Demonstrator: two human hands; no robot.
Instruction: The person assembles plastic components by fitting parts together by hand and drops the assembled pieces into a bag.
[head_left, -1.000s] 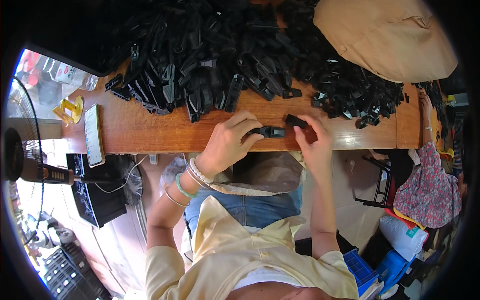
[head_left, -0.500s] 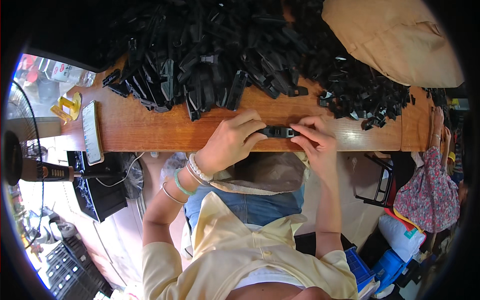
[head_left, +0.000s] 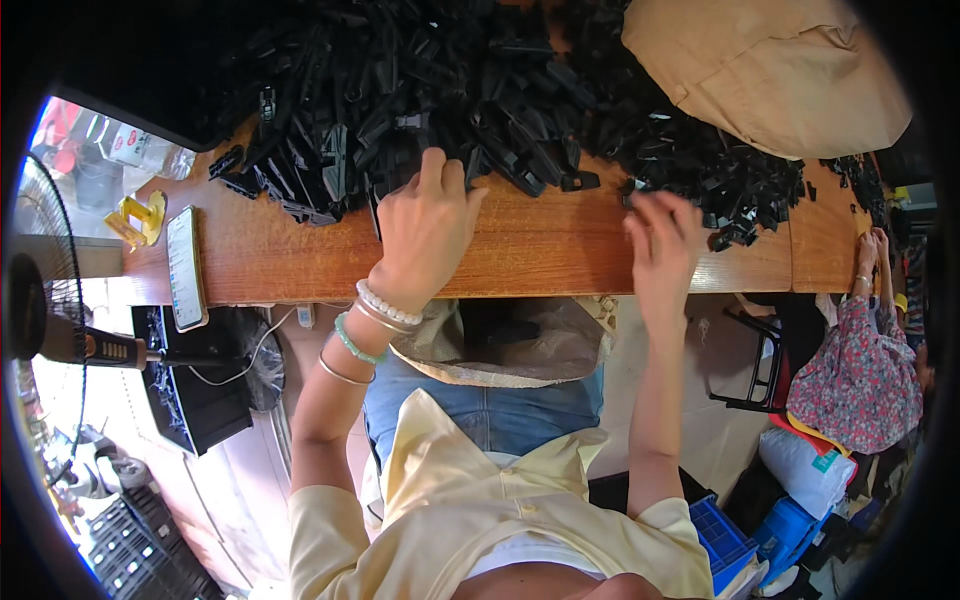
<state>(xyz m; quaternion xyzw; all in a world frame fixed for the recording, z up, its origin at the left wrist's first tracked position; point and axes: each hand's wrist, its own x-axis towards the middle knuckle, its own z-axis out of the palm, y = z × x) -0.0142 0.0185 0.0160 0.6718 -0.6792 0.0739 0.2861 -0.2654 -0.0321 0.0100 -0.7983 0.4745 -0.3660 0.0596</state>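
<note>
My left hand (head_left: 428,225) bends its fingers down at the near edge of a heap of long black plastic parts (head_left: 335,150). Its fingertips are hidden behind the knuckles, closed on a black part there that barely shows. My right hand (head_left: 665,245), slightly blurred, hovers with fingers apart beside a second heap, of smaller black plastic pieces (head_left: 745,190). No part shows in it. Across my lap, below the table edge, a pale sack (head_left: 480,372) hangs open with a dark inside.
A phone (head_left: 185,265) and a yellow tape dispenser (head_left: 138,220) lie on the wooden table (head_left: 560,255) at left. A fan (head_left: 45,270) stands beyond them. Brown cloth (head_left: 765,75) covers the far right. Another person in a flowered top (head_left: 860,375) works at right.
The small black part that both hands held over the table edge is out of them. My left hand has moved up to the long parts, my right hand toward the small pieces.
</note>
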